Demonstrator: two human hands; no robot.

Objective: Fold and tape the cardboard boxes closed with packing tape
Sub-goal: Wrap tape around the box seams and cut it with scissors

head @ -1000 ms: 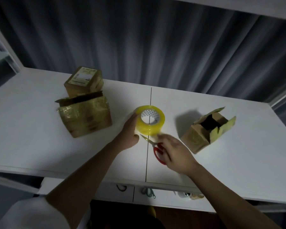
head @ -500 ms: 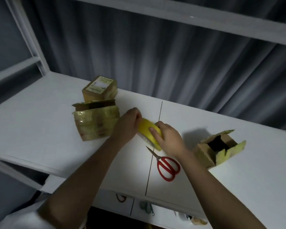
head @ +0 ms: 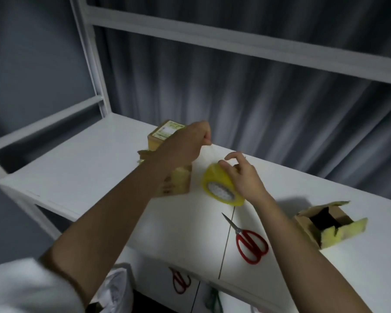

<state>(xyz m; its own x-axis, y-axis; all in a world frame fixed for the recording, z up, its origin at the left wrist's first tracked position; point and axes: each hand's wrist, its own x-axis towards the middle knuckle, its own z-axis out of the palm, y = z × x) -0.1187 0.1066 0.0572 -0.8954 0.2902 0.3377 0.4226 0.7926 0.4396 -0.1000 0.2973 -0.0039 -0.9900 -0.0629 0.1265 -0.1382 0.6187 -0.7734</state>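
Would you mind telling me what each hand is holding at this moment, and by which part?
The right hand grips the tape roll around its outer band. The left hand pinches the free end of the tape strip pulled off it.

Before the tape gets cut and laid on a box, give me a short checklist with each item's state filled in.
1. Tape roll held: ok, right hand grips it above the table.
2. Free end pulled out: ok, left hand pinches a clear strip.
3. Scissors in reach: ok, lying near the right forearm, untouched.
4. Open box folded shut: not ok, flaps stand open.
5. Strip long enough: cannot tell.
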